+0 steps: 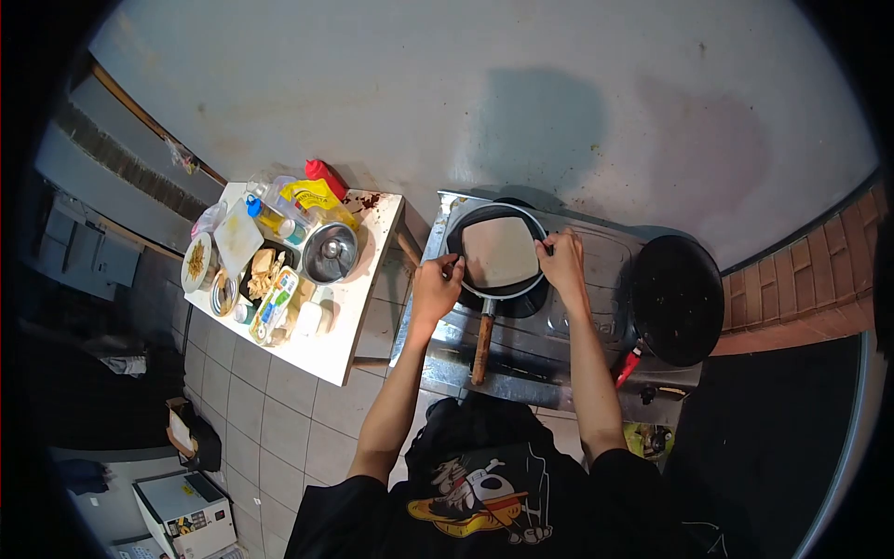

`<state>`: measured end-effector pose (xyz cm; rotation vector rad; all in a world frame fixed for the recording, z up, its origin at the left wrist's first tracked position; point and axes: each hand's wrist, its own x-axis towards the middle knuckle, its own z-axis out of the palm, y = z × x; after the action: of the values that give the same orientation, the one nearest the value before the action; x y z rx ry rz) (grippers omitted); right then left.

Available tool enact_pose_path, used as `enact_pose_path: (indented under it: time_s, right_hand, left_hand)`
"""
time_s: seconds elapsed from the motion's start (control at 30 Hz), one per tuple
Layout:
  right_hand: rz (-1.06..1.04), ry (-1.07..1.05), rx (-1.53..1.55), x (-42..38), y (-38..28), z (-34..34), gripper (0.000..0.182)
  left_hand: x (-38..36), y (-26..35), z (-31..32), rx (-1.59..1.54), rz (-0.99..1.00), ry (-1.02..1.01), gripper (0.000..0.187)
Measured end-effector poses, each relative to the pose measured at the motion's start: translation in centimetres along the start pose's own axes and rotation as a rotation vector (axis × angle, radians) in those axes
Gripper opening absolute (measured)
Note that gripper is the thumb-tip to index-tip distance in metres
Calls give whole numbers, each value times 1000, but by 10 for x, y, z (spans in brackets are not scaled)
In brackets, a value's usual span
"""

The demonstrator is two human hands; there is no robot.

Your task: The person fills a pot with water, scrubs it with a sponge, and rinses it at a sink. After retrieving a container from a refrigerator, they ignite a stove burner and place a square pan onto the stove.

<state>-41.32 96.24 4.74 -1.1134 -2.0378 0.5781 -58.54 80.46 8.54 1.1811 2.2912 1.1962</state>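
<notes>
A pale, flat, roughly square sheet of dough (503, 252) lies across the opening of a dark frying pan (535, 222) on the stove. My left hand (437, 291) is closed at the sheet's left edge, thumb and fingers pinched together right at the pan's rim. On the other side, my right hand (563, 263) pinches the sheet's right edge, with its fingertips over the rim. The pan's wooden handle (483, 349) points toward my body, between my forearms. Most of the pan's inside is hidden under the sheet.
A larger black pan (678, 300) with a red handle (629, 367) sits on the right of the metal stove (596, 307). On the left, a white table (349, 321) carries a steel bowl (330, 252), a cutting board (239, 240), a plate of food (196, 263), bottles and packages.
</notes>
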Motion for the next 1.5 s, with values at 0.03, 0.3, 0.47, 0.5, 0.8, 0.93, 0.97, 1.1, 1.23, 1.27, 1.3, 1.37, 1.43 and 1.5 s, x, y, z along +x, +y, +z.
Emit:
enact_pose_path:
  time_s: [0.03,0.3,0.47,0.5,0.8,0.93,0.97,1.1,1.23,1.27,1.3,1.37,1.43,1.5]
  right_hand:
    - [3,1,-2,0,1,0,16]
    - [-3,-39,14,-1,-5,-3,13]
    - [-3,-17,22,-2,-4,0,11]
    - [-4,-17,20,-2,-5,-1,11]
    - [-64,46,38,-2,-1,5,15]
    - [-90,48,16,-2,0,6,15]
    - [-87,46,18,-2,-1,5,14]
    - [-63,36,6,-2,-4,4,13]
    - [-60,36,14,-2,-2,4,13]
    - [-61,27,8,-1,-1,4,13]
    - [-61,18,3,-2,-1,3,13]
    - [-59,25,2,-2,-1,4,13]
    - [-60,30,1,-2,0,4,13]
    - [-28,-2,-6,-2,-2,3,14]
  left_hand:
    - [0,-1,2,0,19,16,30]
    - [1,2,3,28,45,1,31]
    - [0,0,7,5,35,39,32]
    - [0,-1,7,6,33,40,32]
    - [1,0,7,29,32,27,33]
    - [2,-3,10,8,33,31,34]
    - [2,-3,11,4,33,29,35]
    - [2,0,10,-35,-5,6,35]
    - [1,5,9,-54,-5,-3,35]
    - [1,6,9,-51,-10,-5,35]
    - [1,6,9,-51,-11,-5,35]
    - [2,6,10,-46,17,12,34]
    - [2,8,10,-53,17,7,33]
    - [2,11,8,-60,17,3,33]
